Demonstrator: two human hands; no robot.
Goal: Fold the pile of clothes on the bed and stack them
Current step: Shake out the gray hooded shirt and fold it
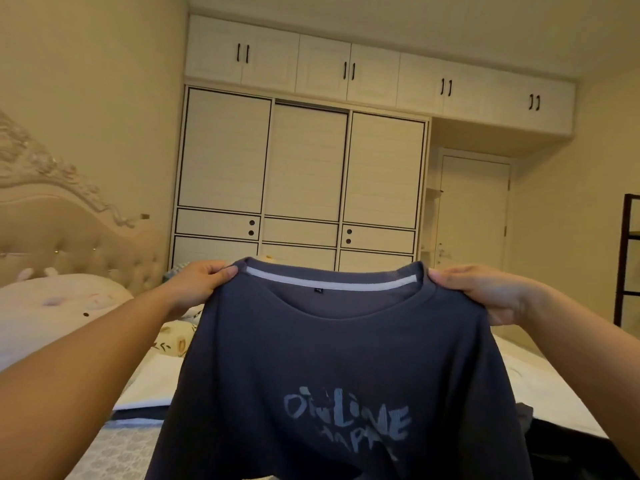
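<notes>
A dark blue T-shirt (332, 362) with pale blue lettering on its chest hangs in the air in front of me, above the bed (149, 379). My left hand (199, 282) pinches its left shoulder beside the collar. My right hand (485, 289) grips the right shoulder. The shirt's front faces me and its collar is spread wide between both hands. Its lower hem runs out of the frame. Dark clothes (554, 441) lie on the bed at the lower right, partly hidden by the shirt and my right arm.
A white folded sheet and a pale patterned cloth (117, 448) lie on the bed to the left. Pillows (52, 306) rest against the padded headboard (69, 237). A white wardrobe (301, 168) fills the far wall, a door (474, 209) and a dark shelf frame (627, 258) stand at right.
</notes>
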